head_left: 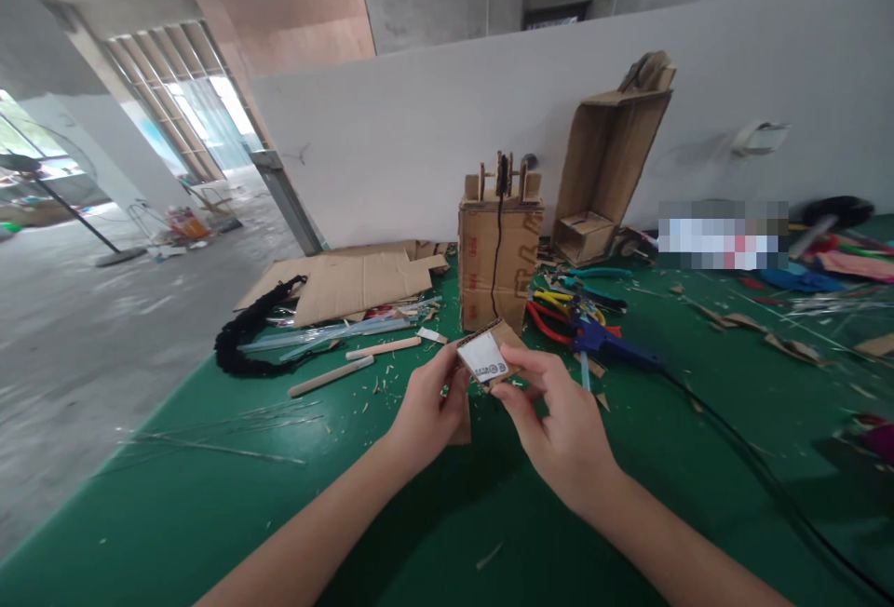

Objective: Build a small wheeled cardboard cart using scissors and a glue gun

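Observation:
Between my two hands is a small cardboard piece (483, 357) with a white printed patch on its upper face. My left hand (431, 407) pinches its left edge, fingers closed. The right side is gripped by my right hand (559, 421), thumb below and fingers on top. A black cord runs down the front of a cardboard box (481, 263) to just behind the held piece; whether it joins that piece I cannot tell. Upright cardboard tabs and a dark wheel-like part top the box. Another cardboard bit (459, 425) shows under my left hand.
A blue glue gun (615, 344) with a black cable and red-handled pliers (548, 320) lie right of the box. An open cardboard frame (607, 160) leans by the white partition. Flat cardboard (370, 281), a black fuzzy strip (234, 337) and wooden sticks (331, 376) lie left.

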Tool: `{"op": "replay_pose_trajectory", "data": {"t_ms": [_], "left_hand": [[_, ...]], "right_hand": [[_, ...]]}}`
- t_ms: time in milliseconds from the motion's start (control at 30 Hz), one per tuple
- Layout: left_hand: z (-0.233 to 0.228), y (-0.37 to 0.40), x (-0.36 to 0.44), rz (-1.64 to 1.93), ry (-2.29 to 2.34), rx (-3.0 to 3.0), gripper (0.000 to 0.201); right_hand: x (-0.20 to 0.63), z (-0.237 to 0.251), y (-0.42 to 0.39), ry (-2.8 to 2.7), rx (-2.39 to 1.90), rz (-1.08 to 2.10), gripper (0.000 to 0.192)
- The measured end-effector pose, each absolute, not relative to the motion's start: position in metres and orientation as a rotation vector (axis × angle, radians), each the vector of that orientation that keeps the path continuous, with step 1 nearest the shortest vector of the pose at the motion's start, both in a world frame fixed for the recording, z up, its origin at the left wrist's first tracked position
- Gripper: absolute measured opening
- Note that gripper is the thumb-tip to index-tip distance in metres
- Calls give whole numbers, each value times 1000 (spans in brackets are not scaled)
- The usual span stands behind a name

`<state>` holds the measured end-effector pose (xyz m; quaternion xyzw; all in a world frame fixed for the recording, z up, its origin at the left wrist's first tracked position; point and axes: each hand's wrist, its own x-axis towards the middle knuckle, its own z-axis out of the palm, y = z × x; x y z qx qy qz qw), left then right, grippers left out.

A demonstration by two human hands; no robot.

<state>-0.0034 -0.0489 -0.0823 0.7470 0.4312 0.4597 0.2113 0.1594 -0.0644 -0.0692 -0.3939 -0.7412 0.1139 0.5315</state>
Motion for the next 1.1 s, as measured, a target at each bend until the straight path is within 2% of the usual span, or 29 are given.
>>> {"op": "replay_pose_trajectory", "data": {"t_ms": [700, 967, 1100], "left_hand": [[-82, -49, -3, 1262, 1254, 2067, 9], [-80, -50, -1, 1217, 1251, 2045, 14], [-80, -51, 5, 1156, 1164, 1870, 18]], "right_hand": [[160, -72, -64, -1768, -947, 238, 24], [162, -68, -62, -1762, -995, 282, 22], [163, -68, -62, -1767, -974, 428, 36]]}}
